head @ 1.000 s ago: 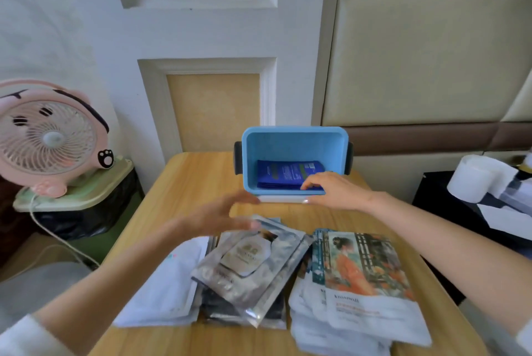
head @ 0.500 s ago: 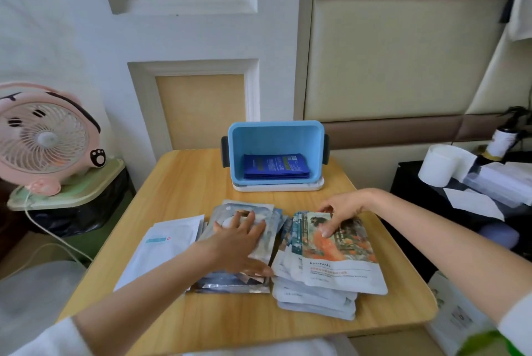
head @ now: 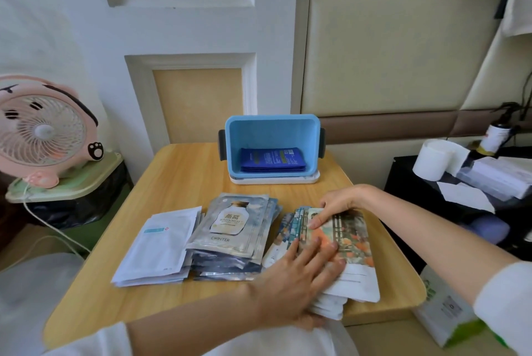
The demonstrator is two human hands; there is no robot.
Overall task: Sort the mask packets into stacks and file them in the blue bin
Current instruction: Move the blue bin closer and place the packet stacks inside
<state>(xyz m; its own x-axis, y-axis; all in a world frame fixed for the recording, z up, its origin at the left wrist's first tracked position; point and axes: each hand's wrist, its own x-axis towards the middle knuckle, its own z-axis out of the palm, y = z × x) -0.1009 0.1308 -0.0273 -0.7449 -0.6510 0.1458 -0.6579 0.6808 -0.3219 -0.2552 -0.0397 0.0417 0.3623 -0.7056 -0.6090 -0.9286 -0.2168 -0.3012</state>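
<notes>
On the right side of the bench (head: 178,183), the left hand (head: 296,278) lies flat on the picture packets (head: 354,243), fingers straight and holding nothing. The right hand (head: 339,203) covers that stack's far end, fingers bent onto the top packet, and I cannot tell whether they grip it. To its left lie 2 more stacks, silver packets (head: 233,229) and white packets (head: 161,249), and the blue bin (head: 270,125) at the far edge holds dark blue packets (head: 273,158).

pink fan (head: 43,131) left | paper roll (head: 431,158) right | spray bottle (head: 493,137) behind
</notes>
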